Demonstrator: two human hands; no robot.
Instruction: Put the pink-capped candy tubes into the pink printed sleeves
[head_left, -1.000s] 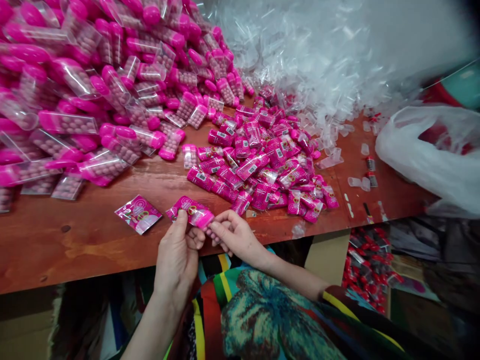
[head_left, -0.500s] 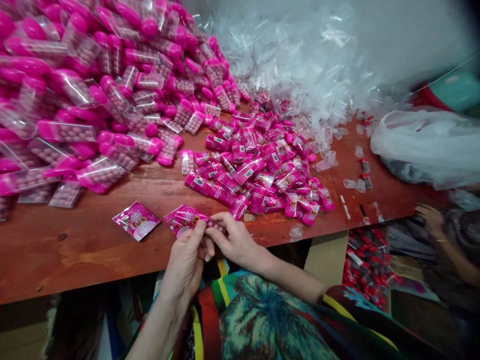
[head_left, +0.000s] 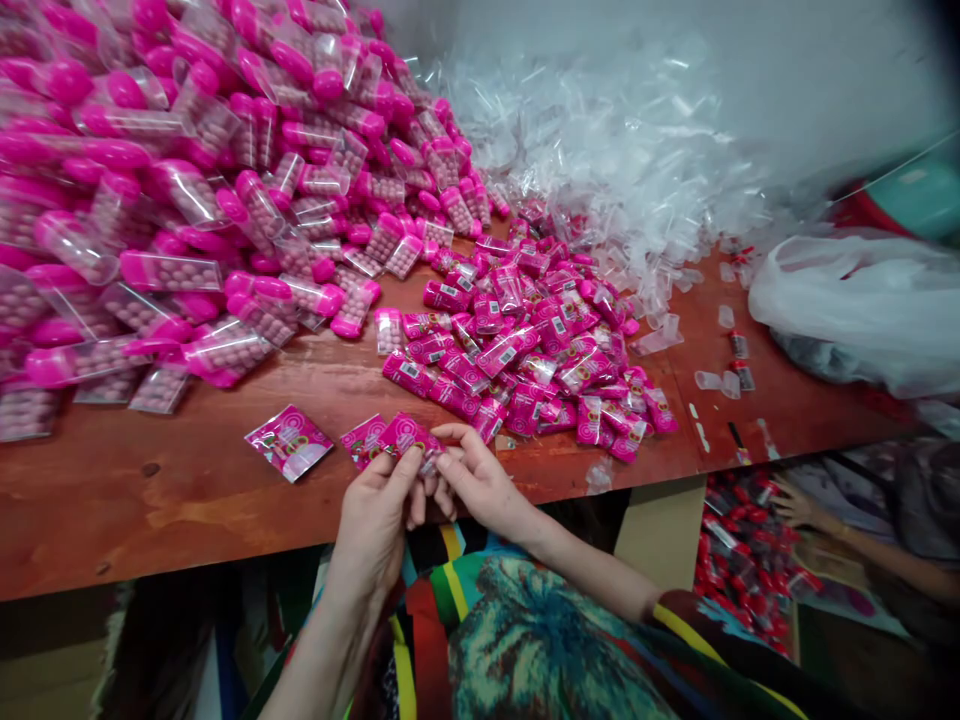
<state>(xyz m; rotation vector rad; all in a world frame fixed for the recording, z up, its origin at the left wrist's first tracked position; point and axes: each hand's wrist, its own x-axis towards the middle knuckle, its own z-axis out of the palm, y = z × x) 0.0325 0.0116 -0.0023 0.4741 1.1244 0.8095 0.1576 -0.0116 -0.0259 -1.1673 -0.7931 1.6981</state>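
Close to the table's front edge, a pink printed wrapper sleeve point(head_left: 407, 432) is pinched between both of my hands. My left hand point(head_left: 380, 515) has its thumb on the sleeve's near side, and my right hand point(head_left: 480, 485) grips the right end. Fingers cover that end, so whether a candy container sits inside cannot be made out. Just behind and left lie flat pink sleeves point(head_left: 361, 440), partly covered by the held one. Farther left is another flat pink sleeve point(head_left: 291, 442), apart from my hands.
A tall heap of pink-capped candy containers point(head_left: 172, 270) fills the back left. Wrapped pink packs point(head_left: 517, 345) are piled mid-table, with clear plastic cups point(head_left: 600, 150) behind. A white plastic bag point(head_left: 847, 290) lies right. Below, another person's hand point(head_left: 799, 502) is near red-capped containers point(head_left: 742, 560).
A sleeve from the table is now up in my fingers, where pink candy balls showed before. The view has shifted slightly left. The other person's hand has moved lower, toward the red-capped containers.
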